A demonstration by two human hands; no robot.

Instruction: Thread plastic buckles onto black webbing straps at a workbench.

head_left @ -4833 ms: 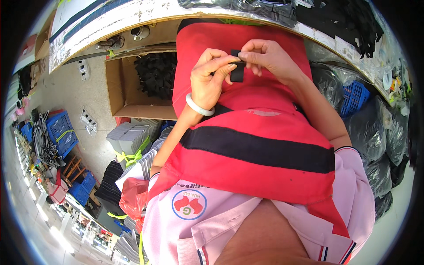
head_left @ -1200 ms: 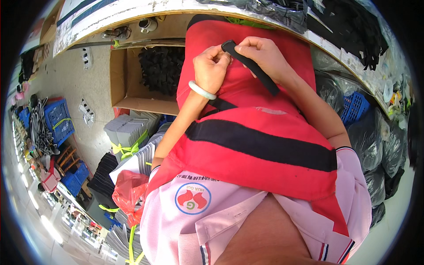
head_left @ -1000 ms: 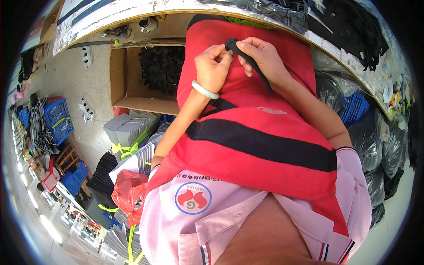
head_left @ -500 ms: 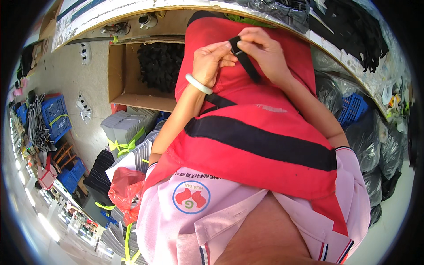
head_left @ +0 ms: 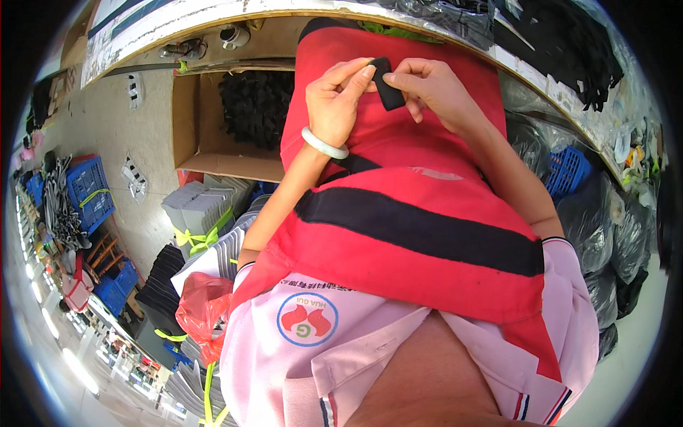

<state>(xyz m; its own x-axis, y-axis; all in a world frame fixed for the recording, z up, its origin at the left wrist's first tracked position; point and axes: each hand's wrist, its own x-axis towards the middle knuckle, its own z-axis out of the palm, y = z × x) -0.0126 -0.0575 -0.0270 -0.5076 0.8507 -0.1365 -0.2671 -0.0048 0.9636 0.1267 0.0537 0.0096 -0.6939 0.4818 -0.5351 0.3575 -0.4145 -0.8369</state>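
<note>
A short black strap (head_left: 389, 91), seemingly folded over into a flat piece, is held above the red apron (head_left: 398, 142) on my lap. My left hand (head_left: 334, 103) pinches its upper left edge between thumb and forefinger; a pale bangle circles that wrist. At the strap's right edge, the thumb and forefinger of my right hand (head_left: 435, 92) close on it, while the lower fingers curl loosely underneath. What lies between the fingertips is partly hidden.
The worktable's edge (head_left: 277, 14) curves across the top, with black strips (head_left: 569, 50) piled on its right. A cardboard box (head_left: 196, 124) of black pieces stands left of my lap. Nearby are tied grey stacks (head_left: 199, 210), a red plastic bag (head_left: 203, 306) and a blue basket (head_left: 567, 173).
The strap's long tail no longer hangs down to the right; the strap now looks short and doubled. My right hand has moved slightly down, and both hands still hold it.
</note>
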